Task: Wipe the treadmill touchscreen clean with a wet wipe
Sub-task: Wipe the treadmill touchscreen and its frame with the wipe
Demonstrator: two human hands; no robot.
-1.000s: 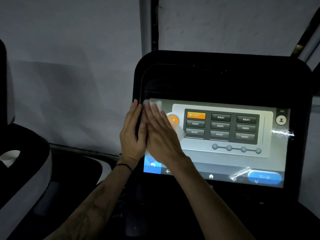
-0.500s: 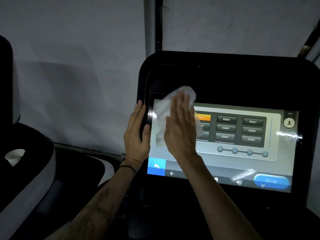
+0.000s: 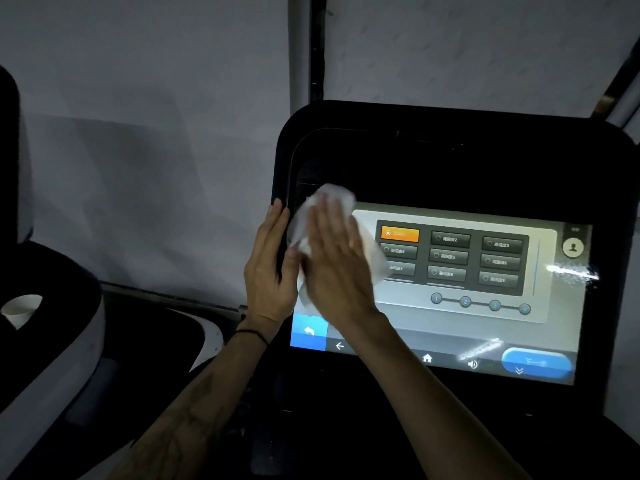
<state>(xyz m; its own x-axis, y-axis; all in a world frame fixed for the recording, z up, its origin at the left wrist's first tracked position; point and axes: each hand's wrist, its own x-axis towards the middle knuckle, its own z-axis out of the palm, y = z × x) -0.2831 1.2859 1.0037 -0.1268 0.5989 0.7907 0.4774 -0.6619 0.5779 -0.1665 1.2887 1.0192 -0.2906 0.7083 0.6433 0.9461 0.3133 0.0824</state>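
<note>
The lit touchscreen (image 3: 460,299) sits in a black console and shows a grid of buttons and a row of numbered dots. My right hand (image 3: 334,265) lies flat on the screen's left part, pressing a white wet wipe (image 3: 336,197) against the glass; the wipe sticks out above and to the right of my fingers. My left hand (image 3: 268,268) rests flat on the console's left edge (image 3: 282,174), fingers up, touching the frame beside the screen. Wet streaks glint at the screen's right side and bottom.
A second dark machine with white trim (image 3: 52,358) stands at the left, with a white paper cup (image 3: 20,311) in its holder. A grey wall (image 3: 145,133) is behind. The black console surface (image 3: 381,427) continues below the screen.
My right hand with the wipe swept up and right from the screen's left edge, then came back left. The left hand stayed on the console edge.
</note>
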